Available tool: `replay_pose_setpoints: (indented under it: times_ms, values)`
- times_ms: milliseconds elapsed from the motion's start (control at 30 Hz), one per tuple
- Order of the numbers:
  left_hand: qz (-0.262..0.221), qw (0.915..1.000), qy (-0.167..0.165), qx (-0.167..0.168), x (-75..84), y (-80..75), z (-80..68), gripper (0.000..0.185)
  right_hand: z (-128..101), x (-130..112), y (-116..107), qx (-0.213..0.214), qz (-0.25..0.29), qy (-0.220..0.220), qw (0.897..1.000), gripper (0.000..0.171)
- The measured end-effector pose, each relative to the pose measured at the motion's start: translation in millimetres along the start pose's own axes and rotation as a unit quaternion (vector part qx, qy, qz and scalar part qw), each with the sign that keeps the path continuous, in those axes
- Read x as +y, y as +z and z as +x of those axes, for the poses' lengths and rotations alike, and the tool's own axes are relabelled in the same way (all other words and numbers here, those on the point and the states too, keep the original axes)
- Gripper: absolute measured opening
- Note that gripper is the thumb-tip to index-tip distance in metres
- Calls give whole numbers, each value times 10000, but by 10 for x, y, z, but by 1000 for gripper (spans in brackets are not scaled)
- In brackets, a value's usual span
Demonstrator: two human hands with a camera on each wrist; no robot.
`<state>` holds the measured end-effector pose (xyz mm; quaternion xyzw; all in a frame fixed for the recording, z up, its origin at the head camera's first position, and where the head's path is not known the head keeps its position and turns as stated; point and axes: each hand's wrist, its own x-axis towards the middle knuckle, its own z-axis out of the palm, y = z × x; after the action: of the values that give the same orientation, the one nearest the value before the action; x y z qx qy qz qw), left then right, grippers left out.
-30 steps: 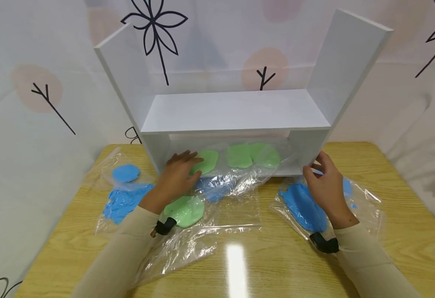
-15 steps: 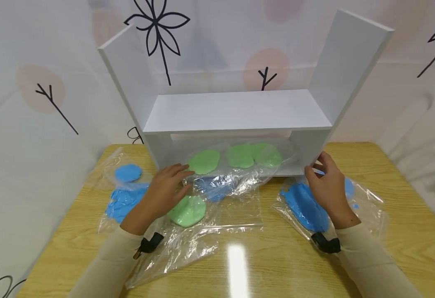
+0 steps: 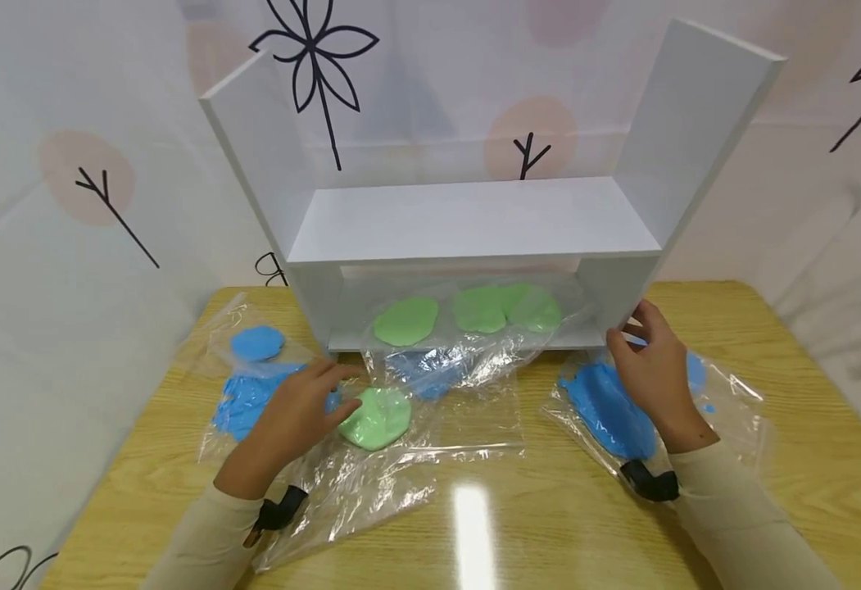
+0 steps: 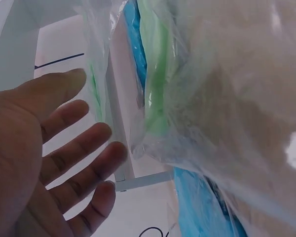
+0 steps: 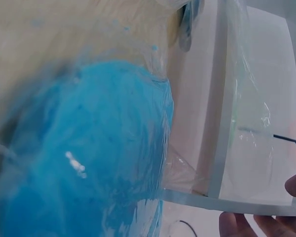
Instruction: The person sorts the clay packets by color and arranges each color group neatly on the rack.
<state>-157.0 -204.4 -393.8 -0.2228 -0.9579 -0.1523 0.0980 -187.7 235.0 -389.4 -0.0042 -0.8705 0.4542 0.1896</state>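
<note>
A: Position of the white shelf unit in head view?

B: Near the far edge of the wooden table. On the lower tier, through clear plastic hanging over the front edge: three green discs. In front, on the table: a fourth green disc, likewise in plastic.

A: Left hand?

B: From head view: back of the hand only, beside the fourth green disc and over the left blue slab. From left wrist view: the palm, with fingers spread, slightly bent, gaps visible between, apart from the white shelf unit.

A: Right hand?

B: From head view: at the right side panel, fingers partly hidden. From right wrist view: pinching that panel, thumb toward the inner face, fingertips along the outer. Also large there: the right blue slab, glossy under plastic.

A: Limited to head view?

B: Top surface of the upper tier, black straps at both wrists, whole flower on the backdrop.
</note>
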Motion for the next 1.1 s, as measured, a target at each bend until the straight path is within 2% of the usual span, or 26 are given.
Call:
replay_pose_setpoints:
  times_ms: [167, 333, 467, 767, 1100]
  values:
    - [238, 9988, -294, -311, -26, 20, -22, 47, 4, 2, -1, 27, 22, -19, 10000, 54]
    - [553, 9966, -302, -539, -54, 72, -40, 60, -13, 15, 2, 6, 16, -20, 10000, 55]
    - [662, 9938, -445, -771, -71, 114, -49, 71, -19, 14, 5, 9, 5, -10, 10000, 54]
    - [683, 9868, -934, -1134, -71, 151, -49, 81, 2, 6, 8, 16, 25, -83, 10000, 54]
    - [350, 9836, -1110, -1377, -41, 152, -41, 74, -4, 7, 13, 27, 41, -60, 10000, 54]
